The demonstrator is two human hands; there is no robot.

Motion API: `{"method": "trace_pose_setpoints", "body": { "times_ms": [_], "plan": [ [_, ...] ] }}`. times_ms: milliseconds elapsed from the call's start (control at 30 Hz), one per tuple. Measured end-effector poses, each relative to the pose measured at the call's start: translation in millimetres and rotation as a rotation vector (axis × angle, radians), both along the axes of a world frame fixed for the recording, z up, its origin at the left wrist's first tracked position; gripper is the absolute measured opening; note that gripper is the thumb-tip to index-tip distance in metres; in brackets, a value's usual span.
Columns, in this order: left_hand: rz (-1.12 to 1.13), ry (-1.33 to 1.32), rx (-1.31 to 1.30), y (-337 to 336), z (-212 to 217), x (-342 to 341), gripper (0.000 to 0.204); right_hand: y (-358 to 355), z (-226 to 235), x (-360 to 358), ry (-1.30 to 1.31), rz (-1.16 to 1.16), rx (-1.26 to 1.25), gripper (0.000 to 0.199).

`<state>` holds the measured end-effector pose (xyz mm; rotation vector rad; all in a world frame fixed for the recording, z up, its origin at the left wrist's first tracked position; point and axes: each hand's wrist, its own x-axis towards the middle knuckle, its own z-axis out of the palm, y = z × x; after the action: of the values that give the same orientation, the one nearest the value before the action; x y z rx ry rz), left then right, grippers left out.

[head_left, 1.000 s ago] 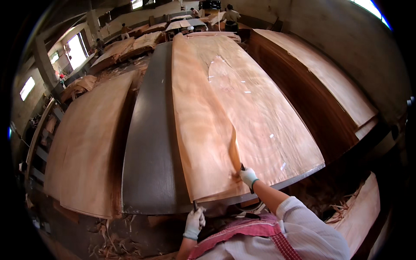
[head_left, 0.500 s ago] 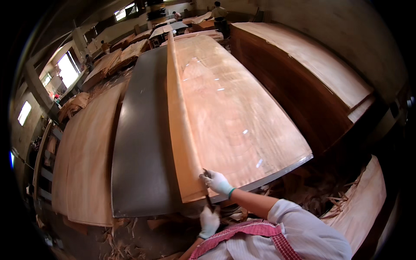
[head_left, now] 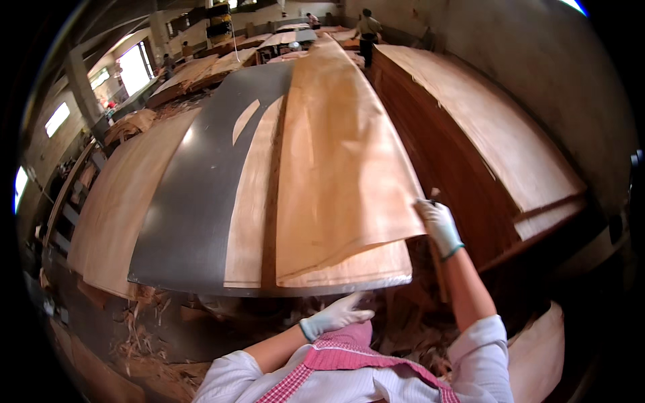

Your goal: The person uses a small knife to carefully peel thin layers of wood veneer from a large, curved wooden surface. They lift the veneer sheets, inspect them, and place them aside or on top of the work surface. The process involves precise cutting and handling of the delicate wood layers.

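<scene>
Both hands wear white gloves with green cuffs. The right hand [head_left: 439,223] grasps the near right corner of a thin tan wood sheet [head_left: 339,161], its arm stretched forward; a small dark piece [head_left: 435,194] pokes up above the knuckles, too small to identify. The left hand [head_left: 336,316] is released, fingers loosely extended toward the right, just in front of the pink checked apron [head_left: 363,357] and below the near edge of the grey surface [head_left: 185,208].

The wood sheet covers the right part of that surface, its near edge lifted and bent so that a pale wood layer [head_left: 373,266] shows beneath it. To its left, lying flat on the grey, are a long pale strip [head_left: 248,208] and a small curved sliver [head_left: 245,121].

On the left of the surface is a wide stack of wood sheets [head_left: 117,215]. On the right stands a taller stack [head_left: 480,127], brown along its side and pale on top. Torn wood scraps [head_left: 141,326] litter the floor at lower left, and a pale curved sheet [head_left: 537,356] leans at lower right.

Farther off lie more wood piles [head_left: 201,74], with a bright window [head_left: 136,69] at left and at least 2 people at the far end, the nearer a standing person [head_left: 367,30].
</scene>
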<state>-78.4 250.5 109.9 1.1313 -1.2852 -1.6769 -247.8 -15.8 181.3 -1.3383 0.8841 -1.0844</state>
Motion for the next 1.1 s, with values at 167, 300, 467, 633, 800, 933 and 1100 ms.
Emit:
{"method": "trace_pose_setpoints", "body": {
  "times_ms": [167,300,467,633,800,933,1100],
  "plan": [
    [-0.076,-0.194,0.130,-46,-53,-36,0.075,-110,58,-185,0.276,-0.098,-0.109,0.025],
    [-0.072,-0.097,0.362,-114,-57,-106,0.077,-201,80,-304,0.282,-0.154,-0.010,0.029],
    [0.301,0.479,0.275,-246,-102,-206,0.033,-286,121,-429,0.265,-0.091,-0.187,0.033],
    [0.644,0.932,0.343,-373,-138,-238,0.049,-368,119,-554,0.248,-0.231,-0.127,0.026],
    [0.967,1.530,-0.195,-396,-155,-214,0.077,-419,135,-601,0.540,-0.278,-0.126,0.024],
    [1.336,1.436,-0.165,-451,-95,-278,0.091,-470,139,-711,0.605,-0.274,-0.148,0.022],
    [1.615,0.866,-0.160,-476,-100,-254,0.044,-514,117,-740,0.545,-0.193,-0.167,0.023]
  ]
}}
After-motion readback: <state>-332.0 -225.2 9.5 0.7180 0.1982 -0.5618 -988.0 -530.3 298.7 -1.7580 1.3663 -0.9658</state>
